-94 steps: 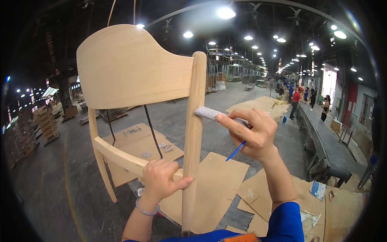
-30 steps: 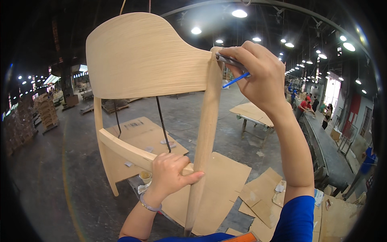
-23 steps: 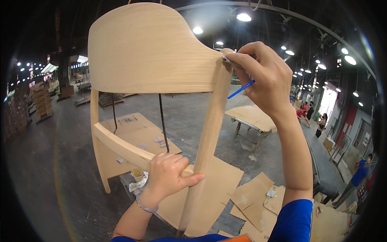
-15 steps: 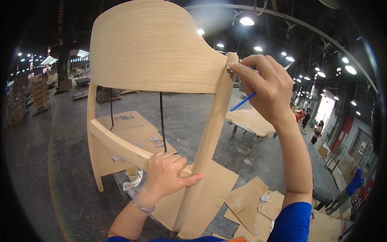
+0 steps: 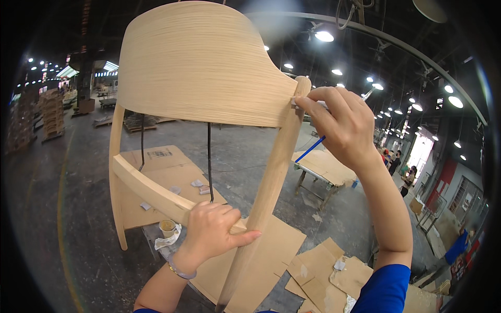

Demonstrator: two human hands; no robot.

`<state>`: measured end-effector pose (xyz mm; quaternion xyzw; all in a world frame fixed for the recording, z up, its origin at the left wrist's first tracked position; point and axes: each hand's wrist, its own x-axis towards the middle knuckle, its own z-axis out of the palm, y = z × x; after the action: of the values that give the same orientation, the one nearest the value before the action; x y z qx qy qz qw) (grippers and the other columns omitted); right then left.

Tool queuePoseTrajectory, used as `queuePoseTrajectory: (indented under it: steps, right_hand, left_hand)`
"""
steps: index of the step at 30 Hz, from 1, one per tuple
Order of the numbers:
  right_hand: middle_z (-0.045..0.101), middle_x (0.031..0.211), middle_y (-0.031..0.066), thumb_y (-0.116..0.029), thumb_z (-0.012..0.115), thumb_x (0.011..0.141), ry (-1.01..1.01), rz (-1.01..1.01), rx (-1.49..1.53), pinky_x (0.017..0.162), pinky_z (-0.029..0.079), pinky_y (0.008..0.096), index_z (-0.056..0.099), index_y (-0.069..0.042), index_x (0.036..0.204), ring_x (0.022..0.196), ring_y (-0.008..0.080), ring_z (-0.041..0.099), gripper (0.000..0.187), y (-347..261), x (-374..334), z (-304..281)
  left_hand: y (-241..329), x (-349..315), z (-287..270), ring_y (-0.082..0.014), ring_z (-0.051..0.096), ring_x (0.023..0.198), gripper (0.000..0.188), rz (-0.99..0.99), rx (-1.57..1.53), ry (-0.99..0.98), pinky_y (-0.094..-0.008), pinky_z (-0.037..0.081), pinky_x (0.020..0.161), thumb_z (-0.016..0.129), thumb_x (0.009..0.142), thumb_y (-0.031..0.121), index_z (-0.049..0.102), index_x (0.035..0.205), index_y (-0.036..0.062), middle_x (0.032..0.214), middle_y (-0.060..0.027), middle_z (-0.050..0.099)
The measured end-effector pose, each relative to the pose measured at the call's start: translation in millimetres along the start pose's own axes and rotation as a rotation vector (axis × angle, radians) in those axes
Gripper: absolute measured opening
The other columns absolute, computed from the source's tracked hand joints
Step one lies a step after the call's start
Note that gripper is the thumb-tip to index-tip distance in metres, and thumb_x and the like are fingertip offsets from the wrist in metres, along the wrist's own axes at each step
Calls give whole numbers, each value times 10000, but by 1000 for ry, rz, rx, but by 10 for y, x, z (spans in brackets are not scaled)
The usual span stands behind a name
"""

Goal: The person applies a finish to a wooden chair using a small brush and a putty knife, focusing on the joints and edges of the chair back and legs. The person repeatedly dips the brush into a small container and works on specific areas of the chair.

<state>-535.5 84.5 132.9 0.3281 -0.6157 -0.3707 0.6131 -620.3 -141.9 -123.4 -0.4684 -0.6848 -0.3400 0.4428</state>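
Note:
A bare, light wooden chair frame stands in front of me, with a broad curved backrest. My left hand is wrapped over the lower rail where it meets the right post, its thumb lying across the post. Near the post's top, my right hand pinches a small greyish folded piece, like sandpaper, against the joint with the backrest. A thin blue stick juts out below that hand; its other end is hidden in the palm.
Beneath the frame, cardboard covers a low table with several small grey pieces and a cup beside a crumpled white cloth. Two thin black rods rise behind the rail. More cardboard sheets lie at lower right. Another table and people are farther off.
My right hand has slid slightly down the joint, still pinching the grey piece. My left hand keeps its hold on the rail. The whole view has shifted a little.

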Motion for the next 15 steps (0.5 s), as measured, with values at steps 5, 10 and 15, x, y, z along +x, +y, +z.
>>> queuePoseTrajectory:
  steps: [5, 10, 15]
  right_hand:
    - [714, 987, 12, -4, 754, 777, -17, -3, -66, 643, 529, 350, 782, -95, 1070, 789, 188, 684, 308, 61, 4, 38]
    - [661, 981, 7, -86, 768, 823, -31, -104, -42, 642, 496, 316, 754, -88, 1073, 786, 158, 627, 251, 117, -8, 81]
    - [667, 988, 1, -59, 752, 829, -33, -149, -9, 641, 491, 316, 747, -92, 1068, 782, 162, 618, 241, 184, -35, 155]
  left_hand:
    - [-11, 2, 5, -242, 544, 536, 687, -6, 25, -19, -386, 400, 566, 800, 874, 674, 536, 589, 107, 556, -36, 507]
    - [-35, 6, 28, -238, 541, 534, 680, -8, 30, 0, -382, 406, 580, 815, 864, 660, 538, 589, 104, 555, -37, 507]
    - [-70, 1, 76, -235, 540, 532, 681, -8, 26, 17, -383, 407, 575, 818, 865, 653, 536, 586, 99, 551, -39, 512]
